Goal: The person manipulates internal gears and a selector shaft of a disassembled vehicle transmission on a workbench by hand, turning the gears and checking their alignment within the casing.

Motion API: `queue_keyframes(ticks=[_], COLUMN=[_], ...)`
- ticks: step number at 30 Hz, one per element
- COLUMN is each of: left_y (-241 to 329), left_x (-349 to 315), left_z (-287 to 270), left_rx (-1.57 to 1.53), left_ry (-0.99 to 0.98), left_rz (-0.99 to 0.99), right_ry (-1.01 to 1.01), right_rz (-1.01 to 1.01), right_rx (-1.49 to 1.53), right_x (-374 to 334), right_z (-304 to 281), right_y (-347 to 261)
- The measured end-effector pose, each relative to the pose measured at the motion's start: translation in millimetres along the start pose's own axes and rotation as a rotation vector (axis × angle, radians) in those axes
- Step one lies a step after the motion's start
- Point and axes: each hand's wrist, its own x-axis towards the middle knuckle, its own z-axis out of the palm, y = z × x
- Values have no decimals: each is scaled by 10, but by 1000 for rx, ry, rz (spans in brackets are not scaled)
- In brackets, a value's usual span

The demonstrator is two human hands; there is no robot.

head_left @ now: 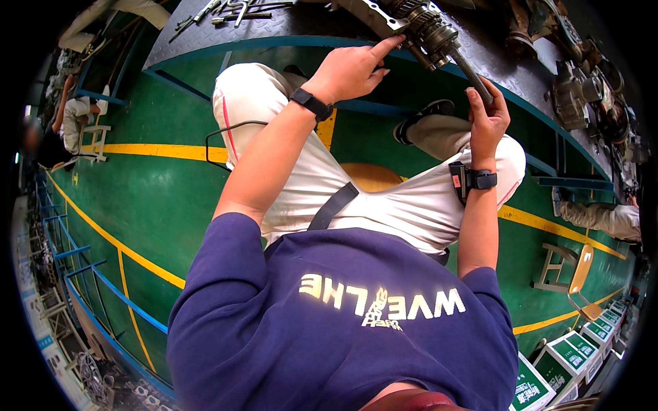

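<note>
At the near edge of the workbench lies an opened gearbox with a stack of toothed gears (426,33) and a pale metal housing (373,16) beside it. From the gears a long splined shaft (469,71) sticks out toward me, past the bench edge. My right hand (489,123) grips the free end of this shaft between thumb and fingers. With its index finger stretched out, my left hand (351,74) reaches the housing's edge by the gears; its other fingers are partly bent and hold nothing visible.
Several wrenches and hand tools (236,12) lie on the dark workbench (185,42) at the left. Metal castings (577,92) crowd its right side. Wooden-topped stools (581,270) and boxes (572,353) stand at the right. Other people sit at far left and right.
</note>
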Motion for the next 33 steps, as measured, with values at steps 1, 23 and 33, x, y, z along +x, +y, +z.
queue_keyframes(ticks=[1,23,33], left_y=[1,99,127], left_x=[1,131,159], left_z=[1,66,44], left_rx=[12,125,124], left_ry=[-1,13,-3], left_rz=[1,-45,-78], right_ry=[0,63,77], right_rz=[0,113,-120], right_rx=[0,-59,-161], right_x=[-7,62,38], right_z=[-5,-102,-72], right_y=[2,209,148])
